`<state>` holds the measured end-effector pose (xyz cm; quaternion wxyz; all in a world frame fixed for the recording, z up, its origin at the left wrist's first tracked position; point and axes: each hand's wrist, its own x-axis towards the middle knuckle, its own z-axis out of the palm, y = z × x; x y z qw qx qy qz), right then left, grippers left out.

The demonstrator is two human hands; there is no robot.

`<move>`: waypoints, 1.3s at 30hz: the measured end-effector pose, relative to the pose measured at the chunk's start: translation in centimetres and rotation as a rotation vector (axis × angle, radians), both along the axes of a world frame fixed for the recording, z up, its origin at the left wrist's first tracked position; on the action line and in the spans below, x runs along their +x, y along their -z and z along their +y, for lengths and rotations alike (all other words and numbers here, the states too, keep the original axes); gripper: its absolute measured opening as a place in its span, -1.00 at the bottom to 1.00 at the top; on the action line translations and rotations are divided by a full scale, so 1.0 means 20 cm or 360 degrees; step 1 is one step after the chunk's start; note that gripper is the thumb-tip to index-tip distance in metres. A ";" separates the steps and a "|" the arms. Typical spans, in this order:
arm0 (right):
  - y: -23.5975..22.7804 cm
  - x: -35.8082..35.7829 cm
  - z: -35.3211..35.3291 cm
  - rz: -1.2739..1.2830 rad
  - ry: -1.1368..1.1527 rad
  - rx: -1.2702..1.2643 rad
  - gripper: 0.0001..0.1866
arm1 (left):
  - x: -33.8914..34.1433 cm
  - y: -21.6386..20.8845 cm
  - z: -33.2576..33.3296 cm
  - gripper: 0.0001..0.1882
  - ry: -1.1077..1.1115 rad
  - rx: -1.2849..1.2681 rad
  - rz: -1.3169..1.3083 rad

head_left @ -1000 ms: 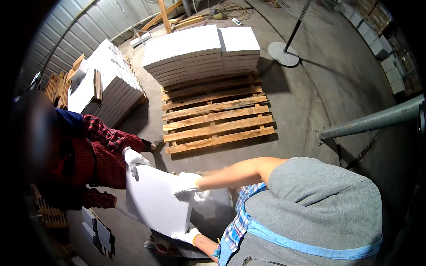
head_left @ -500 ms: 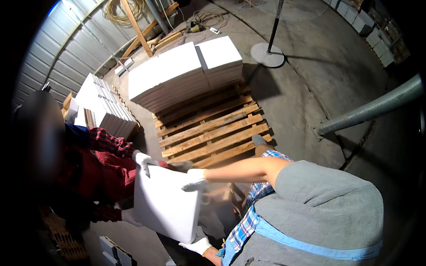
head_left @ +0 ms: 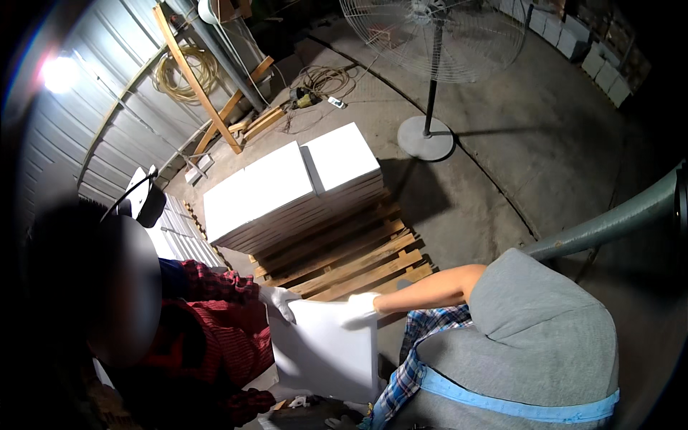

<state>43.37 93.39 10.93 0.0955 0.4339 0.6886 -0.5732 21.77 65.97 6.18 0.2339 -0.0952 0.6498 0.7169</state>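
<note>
A large flat white slab (head_left: 322,347) hangs tilted between me and a co-worker in red at the left. My gloved right hand (head_left: 358,309) grips its upper right edge, thumb side over the face. Low at the slab's bottom right corner is my left hand (head_left: 352,410), mostly hidden beside a dark thing at the lower rim; its wristband shows. The co-worker's gloved hand (head_left: 281,301) holds the upper left corner. Beyond stands a stack of similar white slabs (head_left: 265,186) on a wooden pallet (head_left: 358,276), whose near slats are bare.
A tall pedestal fan (head_left: 432,93) stands beyond the pallet on the concrete floor. A thick grey-green post (head_left: 616,215) slants in at the right. Another slab stack (head_left: 183,229) is behind the co-worker. Timber (head_left: 197,79), coiled hose (head_left: 188,75) and cables lie along the metal wall.
The slab has moved right and closer to the pallet, carried by the co-worker and me. My view has tilted up, bringing in the fan's cage. My left hand has slipped mostly out of sight.
</note>
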 end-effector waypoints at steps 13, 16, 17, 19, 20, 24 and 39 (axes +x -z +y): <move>0.33 0.57 0.44 0.0083 0.0064 0.0049 -0.44 | 0.47 0.24 0.21 -0.47 0.0147 0.0062 -0.0311; 0.62 0.71 0.64 0.0206 -0.0017 0.0044 -0.36 | 0.70 0.36 0.44 -0.48 0.0252 0.0054 -0.0528; 0.73 0.75 0.72 0.0292 -0.0063 0.0058 -0.32 | 0.79 0.41 0.53 -0.48 0.0288 0.0047 -0.0596; 0.77 0.81 0.87 0.0133 -0.0175 0.0109 -0.35 | 0.96 0.50 0.71 -0.49 0.0303 0.0030 -0.0710; 0.83 0.85 0.97 0.0107 -0.0199 0.0169 -0.39 | 1.06 0.54 0.81 -0.49 0.0321 0.0022 -0.0764; 0.89 1.02 1.44 0.0146 -0.0220 0.0094 -0.41 | 1.41 0.70 1.30 -0.50 0.0352 -0.0039 -0.0963; 1.51 1.41 3.34 0.0222 -0.0274 0.1008 -0.61 | 1.99 1.44 3.15 -0.26 0.0183 0.0187 -0.1633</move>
